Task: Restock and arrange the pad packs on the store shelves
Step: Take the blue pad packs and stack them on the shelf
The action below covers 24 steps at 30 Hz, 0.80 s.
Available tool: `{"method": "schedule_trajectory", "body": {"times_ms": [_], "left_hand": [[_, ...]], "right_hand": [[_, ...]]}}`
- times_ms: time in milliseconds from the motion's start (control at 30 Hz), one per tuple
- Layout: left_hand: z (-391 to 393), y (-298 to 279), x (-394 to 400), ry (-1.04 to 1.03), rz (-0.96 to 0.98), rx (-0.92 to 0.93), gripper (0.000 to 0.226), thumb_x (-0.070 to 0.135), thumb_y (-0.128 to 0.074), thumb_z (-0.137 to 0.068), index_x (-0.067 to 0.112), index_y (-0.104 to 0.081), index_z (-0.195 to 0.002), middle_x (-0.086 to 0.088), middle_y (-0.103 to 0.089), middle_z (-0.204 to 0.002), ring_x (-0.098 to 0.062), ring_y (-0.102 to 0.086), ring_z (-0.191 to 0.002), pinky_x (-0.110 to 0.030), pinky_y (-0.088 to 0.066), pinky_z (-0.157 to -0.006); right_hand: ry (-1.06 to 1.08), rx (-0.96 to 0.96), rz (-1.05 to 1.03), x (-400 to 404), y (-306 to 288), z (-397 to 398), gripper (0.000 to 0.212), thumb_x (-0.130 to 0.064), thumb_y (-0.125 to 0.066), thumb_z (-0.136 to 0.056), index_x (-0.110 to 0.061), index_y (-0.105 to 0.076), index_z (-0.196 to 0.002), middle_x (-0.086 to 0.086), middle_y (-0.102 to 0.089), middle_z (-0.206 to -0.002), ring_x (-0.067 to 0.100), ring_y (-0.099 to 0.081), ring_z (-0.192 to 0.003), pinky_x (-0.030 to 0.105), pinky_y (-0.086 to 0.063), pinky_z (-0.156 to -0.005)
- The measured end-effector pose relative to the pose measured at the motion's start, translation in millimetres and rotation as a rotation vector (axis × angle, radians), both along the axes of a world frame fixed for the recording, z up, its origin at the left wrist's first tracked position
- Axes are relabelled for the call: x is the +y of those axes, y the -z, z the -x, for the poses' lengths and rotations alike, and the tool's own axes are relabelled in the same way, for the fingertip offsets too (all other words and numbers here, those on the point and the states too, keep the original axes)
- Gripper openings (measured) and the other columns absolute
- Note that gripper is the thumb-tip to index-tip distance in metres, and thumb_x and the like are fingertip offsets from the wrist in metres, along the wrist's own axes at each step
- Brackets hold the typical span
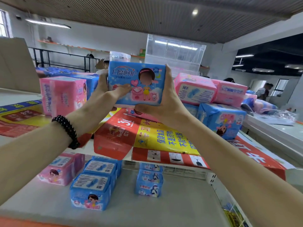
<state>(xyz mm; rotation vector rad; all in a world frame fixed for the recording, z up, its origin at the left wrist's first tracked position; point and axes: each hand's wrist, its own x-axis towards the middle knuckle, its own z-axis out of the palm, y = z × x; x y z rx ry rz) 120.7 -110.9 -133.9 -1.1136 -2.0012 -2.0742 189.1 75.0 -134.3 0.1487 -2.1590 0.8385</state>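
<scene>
We hold one blue pack (136,84) up in front of us with both hands, above the top shelf (88,149). Our left hand (109,91) grips its left edge, thumb across the front, the other fingers behind it. Our right hand (164,102) grips the right edge, fingers (168,74) along the side and thumb under the bottom corner. A black bead bracelet (67,131) sits on our left wrist.

On the top shelf, pink packs (63,95) stand at the left, and more pink packs (211,90) lie piled at the right over another blue pack (221,120). Red and yellow flattened cartons (147,136) lie below our hands. On the lower shelf (180,202) we see a pink pack (60,169) and two blue stacks (96,184) (150,181), all apart from each other.
</scene>
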Motion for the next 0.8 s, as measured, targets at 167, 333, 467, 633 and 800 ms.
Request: {"method": "schedule_trajectory", "body": {"times_ms": [167, 333, 467, 633, 800], "left_hand": [[-8, 5, -22, 0.132, 0.000, 0.113, 0.055, 0.021, -0.060, -0.099, 0.027, -0.029, -0.145, 0.015, -0.067, -0.120, -0.003, -0.066, -0.110, -0.033, -0.053, -0.095], [-10, 6, -55, 0.212, -0.011, 0.165, 0.061, 0.007, -0.049, -0.103, 0.019, -0.015, -0.152, 0.010, -0.063, -0.121, -0.002, -0.065, -0.108, -0.019, -0.051, -0.091], [-7, 7, -82, 0.275, -0.025, 0.185, 0.061, -0.004, -0.042, -0.103, 0.010, -0.007, -0.151, 0.008, -0.057, -0.120, 0.007, -0.064, -0.101, -0.015, -0.051, -0.086], [-4, 14, -115, 0.331, -0.012, 0.201, 0.063, 0.000, -0.043, -0.103, 0.007, -0.004, -0.153, 0.006, -0.055, -0.126, 0.007, -0.063, -0.105, -0.015, -0.052, -0.086], [0, 30, -143, 0.369, -0.025, 0.186, 0.070, 0.006, -0.047, -0.103, 0.014, -0.002, -0.156, 0.000, -0.055, -0.134, -0.005, -0.061, -0.118, -0.020, -0.051, -0.093]], "right_hand": [[-0.024, -0.019, 0.034, -20, 1, -14, 0.137, -0.059, -0.092, -0.049, -0.042, -0.004, -0.153, 0.005, -0.039, -0.148, 0.029, -0.048, -0.134, 0.055, -0.049, -0.100], [0.015, -0.060, -0.038, -63, -7, -34, 0.131, -0.067, -0.080, -0.058, -0.029, -0.004, -0.156, 0.008, -0.029, -0.159, 0.017, -0.034, -0.144, 0.041, -0.037, -0.116], [0.036, -0.094, -0.107, -99, -4, -54, 0.119, -0.064, -0.064, -0.059, -0.017, -0.012, -0.155, -0.012, -0.021, -0.153, -0.006, -0.018, -0.133, 0.011, -0.016, -0.111], [-0.014, -0.018, -0.003, -126, 15, -40, 0.135, -0.060, -0.085, -0.061, -0.024, 0.004, -0.155, 0.013, -0.027, -0.156, 0.030, -0.039, -0.142, 0.052, -0.047, -0.105], [0.071, 0.015, 0.001, -156, 27, -48, 0.127, -0.065, -0.084, -0.057, -0.048, 0.003, -0.147, 0.007, -0.038, -0.147, 0.027, -0.045, -0.136, 0.054, -0.050, -0.099]]}}
